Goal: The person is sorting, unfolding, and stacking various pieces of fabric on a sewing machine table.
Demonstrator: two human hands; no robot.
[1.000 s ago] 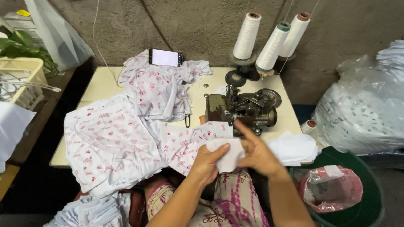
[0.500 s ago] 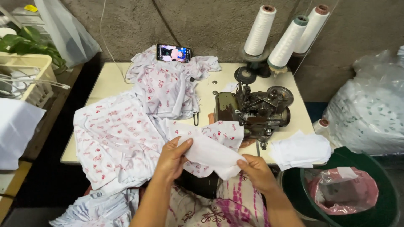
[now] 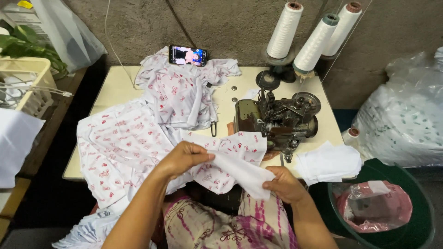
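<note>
The person's left hand (image 3: pixel 184 159) and right hand (image 3: pixel 286 184) hold a strip of plain white fabric (image 3: pixel 242 170) stretched between them just above the lap, in front of the near edge of the sewing table (image 3: pixel 115 87). The left hand pinches the upper end of the strip, fingers closed together on the cloth with the thumb on top; the right hand, at about 4 o'clock from the left, has its fingers closed on the lower end, so the strip runs slantwise down from one hand to the other. Directly behind the strip, touching it, lies a white piece printed with small red figures (image 3: pixel 235 150), hanging over the table's near edge. At 12 o'clock from the right hand stands a dark metal sewing machine (image 3: pixel 277 117), and behind that, at 12 to 1 o'clock, three tall cones of white thread (image 3: pixel 314 46). At 3 o'clock from the right hand a small stack of white cloth pieces (image 3: pixel 328 162) rests at the table's corner, and below it, at 4 o'clock, a green bin (image 3: pixel 415 203) holds a pink plastic bag (image 3: pixel 374 205). At 10 o'clock from the left hand a large heap of printed garments (image 3: pixel 134 138) covers much of the table, and at 12 o'clock a phone (image 3: pixel 188 55) with a lit screen leans on the wall. A yellow basket (image 3: pixel 32 78) sits far out at 9 o'clock.
</note>
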